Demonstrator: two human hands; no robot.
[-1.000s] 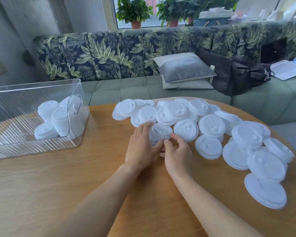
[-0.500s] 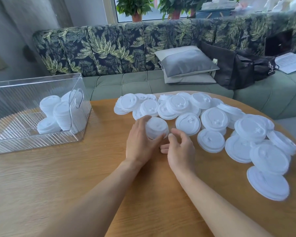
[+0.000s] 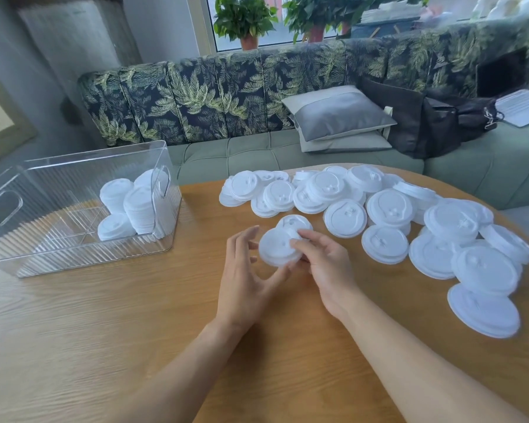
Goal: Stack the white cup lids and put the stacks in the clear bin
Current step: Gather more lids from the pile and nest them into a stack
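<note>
Several white cup lids [image 3: 388, 209] lie scattered in a loose arc across the far and right part of the round wooden table [image 3: 104, 331]. My left hand [image 3: 245, 276] and my right hand [image 3: 324, 261] together hold a white lid [image 3: 277, 247] just above the table; a second lid [image 3: 293, 222] lies right behind it. The clear bin [image 3: 22, 239] stands at the left, with stacks of lids [image 3: 132, 206] leaning in its right end.
A green sofa with leaf-patterned back cushions runs behind the table. It carries grey pillows [image 3: 336, 114], a black bag [image 3: 434, 120] and papers [image 3: 526, 106]. Potted plants [image 3: 245, 19] stand on the windowsill.
My hands have drawn a lid out of the pile toward me and lifted it between them. The head camera has tilted up a little.
</note>
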